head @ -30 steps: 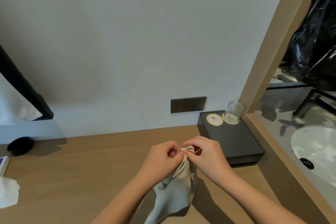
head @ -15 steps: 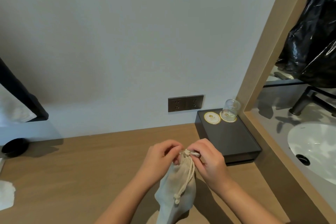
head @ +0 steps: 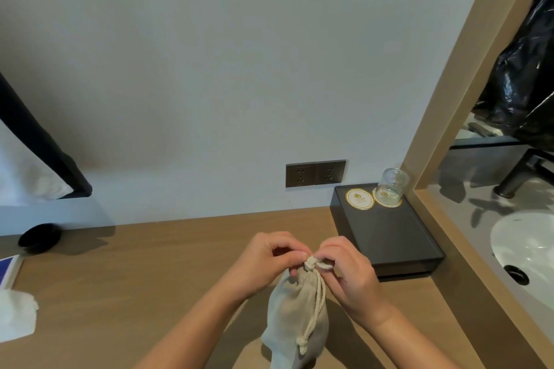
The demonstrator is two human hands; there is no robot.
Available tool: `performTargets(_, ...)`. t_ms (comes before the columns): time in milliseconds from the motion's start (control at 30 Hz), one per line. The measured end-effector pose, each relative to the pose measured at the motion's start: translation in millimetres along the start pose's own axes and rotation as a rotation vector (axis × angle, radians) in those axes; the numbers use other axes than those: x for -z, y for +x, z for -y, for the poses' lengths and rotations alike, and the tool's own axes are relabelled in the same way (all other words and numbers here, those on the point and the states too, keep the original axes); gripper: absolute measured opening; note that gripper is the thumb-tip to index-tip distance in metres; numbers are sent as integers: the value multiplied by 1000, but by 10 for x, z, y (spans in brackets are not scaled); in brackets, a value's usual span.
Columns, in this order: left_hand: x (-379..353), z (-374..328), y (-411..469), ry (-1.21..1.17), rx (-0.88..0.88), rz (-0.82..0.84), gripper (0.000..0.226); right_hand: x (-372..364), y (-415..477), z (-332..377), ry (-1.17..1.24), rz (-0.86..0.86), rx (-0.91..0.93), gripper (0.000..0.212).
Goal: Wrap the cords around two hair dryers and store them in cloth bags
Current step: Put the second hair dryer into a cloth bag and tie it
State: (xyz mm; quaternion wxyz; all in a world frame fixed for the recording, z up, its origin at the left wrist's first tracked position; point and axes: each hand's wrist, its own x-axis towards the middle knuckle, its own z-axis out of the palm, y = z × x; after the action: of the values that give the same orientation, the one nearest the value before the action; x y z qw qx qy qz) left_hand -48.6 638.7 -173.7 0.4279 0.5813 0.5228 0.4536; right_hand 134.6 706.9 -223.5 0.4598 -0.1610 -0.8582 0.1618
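The cloth bag [head: 295,311] stood on the desk [head: 126,278] near its front edge, its drawstring [head: 314,308] hanging down. Both hands pinched the knot [head: 310,263] at its top: left hand [head: 263,263], right hand [head: 349,275]. I think pulling both ends evenly would close it tight. The dark tray [head: 386,237] sat behind.

Left hand [head: 265,260], right hand [head: 349,271] — fingertips pinched together, knuckles up, forearms converging.

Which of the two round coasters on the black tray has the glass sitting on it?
The right-hand coaster, nearer the wooden frame, carries the upturned glass. The left coaster beside it on the black tray is bare.
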Motion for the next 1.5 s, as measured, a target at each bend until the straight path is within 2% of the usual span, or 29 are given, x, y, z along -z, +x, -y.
performTargets(167,-59,58,-65,-8,-19,-60,16,21,44,-22,-1,-2,25,12)
performTargets(367,-172,59,-162,-160,64,-147,14,51,71,-15,17,9,86,10)
performTargets(600,-85,1,-167,-133,122,-51,16,51,33,17,111,62,91,11)
performTargets(700,-71,-31,-177,-83,98,-7,11,65,15,13,118,64,83,10)
performTargets(867,-93,-15,-209,-56,51,-26,9,94,-28,17,110,64,74,12)
performTargets(1000,-86,-36,-224,-16,52,51,7,100,-42,43,116,79,83,12)
performTargets(1200,-1,-197,-206,263,-20,148,5,108,-8,67,125,74,100,7)
performTargets(1300,65,-298,-145,817,-213,221,8,97,5,92,143,59,107,5)
performTargets(1333,67,-302,-133,937,-277,212,11,96,7,96,146,45,100,5)
performTargets(1400,29,-269,-134,860,-295,150,8,93,6,92,151,21,79,10)
performTargets(1500,-35,-132,-177,431,-140,74,3,92,-30,82,146,6,49,11)
